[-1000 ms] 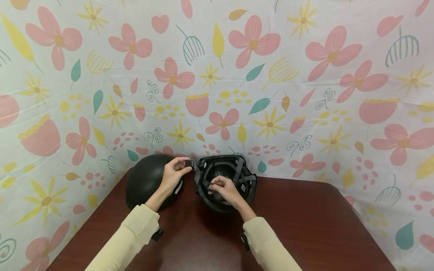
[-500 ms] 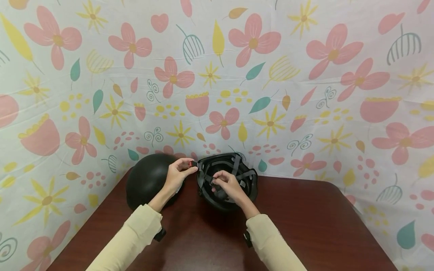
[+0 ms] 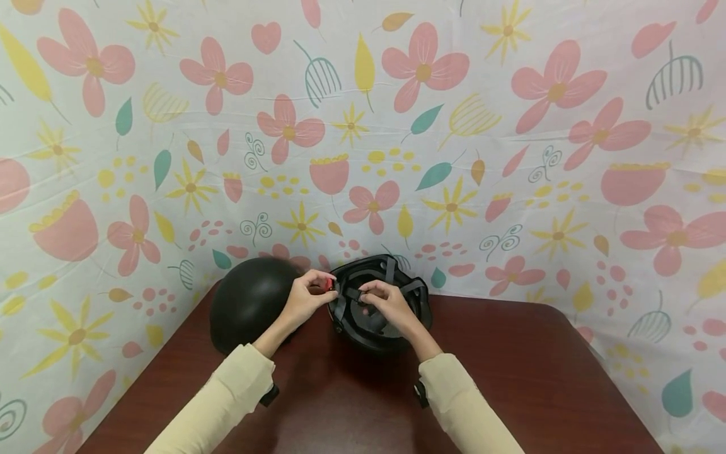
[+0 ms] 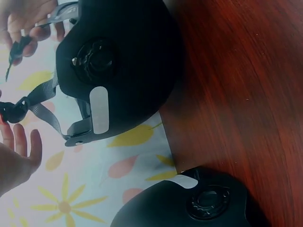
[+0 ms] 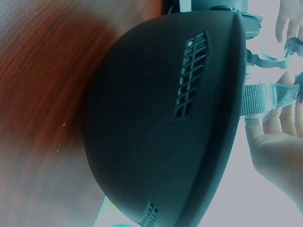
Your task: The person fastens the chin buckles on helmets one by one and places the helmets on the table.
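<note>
Floral backdrop [image 3: 363, 139] — upturned helmet [image 3: 368, 335] under right hand [image 3: 391, 308], beside left [image 3: 303, 301] — both pinched on strap-ends [image 4: 15, 112].

Upturned helmet [image 5: 151, 109] with a smooth, matt, hard plastic-looking shell and a moulded plastic lattice vent [image 5: 191, 75]. Its chin strap [image 5: 254, 99] is coarse, ribbed woven webbing; the buckle [image 4: 15, 112] looks like smooth, slightly shiny plastic. The other helmet [image 3: 249, 302] is smooth, with a soft sheen. Polished, wood-grained table [image 3: 522, 366]; lightly creased, cloth-like printed backdrop [image 3: 363, 151]; matt fabric sleeves [image 3: 218, 391].
</note>
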`<action>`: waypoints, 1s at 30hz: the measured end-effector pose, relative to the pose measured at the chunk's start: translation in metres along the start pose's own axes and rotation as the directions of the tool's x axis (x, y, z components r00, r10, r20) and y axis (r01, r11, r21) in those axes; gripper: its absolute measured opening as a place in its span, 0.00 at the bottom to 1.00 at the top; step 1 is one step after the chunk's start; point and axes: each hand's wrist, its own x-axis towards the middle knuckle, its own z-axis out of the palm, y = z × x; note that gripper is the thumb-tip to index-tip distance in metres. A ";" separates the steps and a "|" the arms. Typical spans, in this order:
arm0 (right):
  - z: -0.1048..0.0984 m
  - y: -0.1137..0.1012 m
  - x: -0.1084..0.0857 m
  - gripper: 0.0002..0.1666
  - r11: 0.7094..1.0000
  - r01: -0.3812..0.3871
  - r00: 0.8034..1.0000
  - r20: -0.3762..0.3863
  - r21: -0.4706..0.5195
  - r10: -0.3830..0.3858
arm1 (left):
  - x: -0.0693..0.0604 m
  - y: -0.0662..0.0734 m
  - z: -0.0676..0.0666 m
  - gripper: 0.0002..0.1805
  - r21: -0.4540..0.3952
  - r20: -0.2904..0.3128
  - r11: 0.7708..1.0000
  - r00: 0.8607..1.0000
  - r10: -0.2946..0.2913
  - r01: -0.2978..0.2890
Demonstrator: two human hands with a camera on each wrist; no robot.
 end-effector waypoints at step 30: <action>0.003 0.002 -0.006 0.21 0.993 -0.035 0.995 0.093 -0.116 0.046 | -0.015 -0.004 0.004 0.13 0.299 0.193 0.924 0.964 0.185 -0.238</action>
